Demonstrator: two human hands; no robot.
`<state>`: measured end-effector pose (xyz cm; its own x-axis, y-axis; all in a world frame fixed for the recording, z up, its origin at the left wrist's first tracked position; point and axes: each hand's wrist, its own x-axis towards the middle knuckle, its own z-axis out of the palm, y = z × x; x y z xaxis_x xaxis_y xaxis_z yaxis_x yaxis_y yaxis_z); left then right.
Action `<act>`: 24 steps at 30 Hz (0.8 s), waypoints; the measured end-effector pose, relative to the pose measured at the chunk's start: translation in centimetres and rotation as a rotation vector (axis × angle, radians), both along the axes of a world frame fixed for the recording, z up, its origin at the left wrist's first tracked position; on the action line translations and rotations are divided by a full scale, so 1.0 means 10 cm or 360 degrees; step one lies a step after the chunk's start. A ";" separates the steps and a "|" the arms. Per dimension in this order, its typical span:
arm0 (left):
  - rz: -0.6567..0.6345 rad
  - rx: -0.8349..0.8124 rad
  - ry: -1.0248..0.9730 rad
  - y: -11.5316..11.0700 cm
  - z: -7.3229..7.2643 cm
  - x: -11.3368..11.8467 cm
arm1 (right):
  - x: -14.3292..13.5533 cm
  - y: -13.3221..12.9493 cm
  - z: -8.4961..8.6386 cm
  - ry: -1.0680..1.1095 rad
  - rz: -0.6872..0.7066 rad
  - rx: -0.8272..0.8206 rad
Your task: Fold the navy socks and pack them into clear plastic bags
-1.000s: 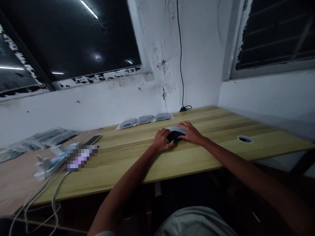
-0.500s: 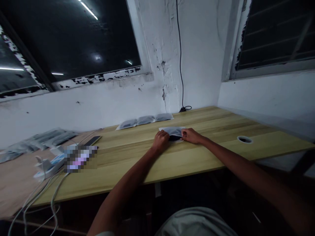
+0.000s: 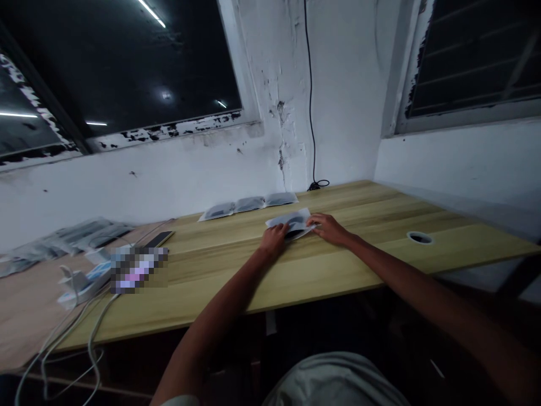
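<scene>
A translucent white pouch with something dark in it lies tilted on the wooden table. My left hand is closed on the pouch's left side, its fingertips over the edge. At the right edge, my right hand touches the pouch with fingers partly spread; the thumb is near the corner. Three similar filled pouches lie in a row by the wall, beyond my hands.
To the left are a phone, a blurred-out bright item, a power strip with white cables, and a heap of grey pouches. A round cable hole is at the right. A black cord hangs down the wall.
The pouch has turned, its right end now farther up. The fingers of my right hand have loosened from a pinch and spread; my left hand has shifted slightly left.
</scene>
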<state>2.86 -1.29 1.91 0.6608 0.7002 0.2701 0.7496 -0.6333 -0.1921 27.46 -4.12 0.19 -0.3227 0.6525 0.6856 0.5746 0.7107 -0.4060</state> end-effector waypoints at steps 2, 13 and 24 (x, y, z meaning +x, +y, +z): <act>0.0076 -0.0053 0.0105 0.03 0.02 -0.01 | 0.00 0.03 -0.03 0.0066 -0.0025 -0.0001; -0.0438 0.0026 0.0111 0.09 0.06 -0.16 | -0.08 -0.07 0.00 -0.0181 0.0162 -0.0148; -0.0632 0.0072 -0.0195 -0.19 -0.13 0.15 | -0.16 -0.06 -0.10 -0.0101 0.0165 -0.0119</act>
<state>4.34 -3.23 0.65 0.8380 0.3833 0.3883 0.4682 -0.8706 -0.1510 25.84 -4.75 -0.78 -0.4324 0.6619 0.6124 0.5258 0.7368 -0.4251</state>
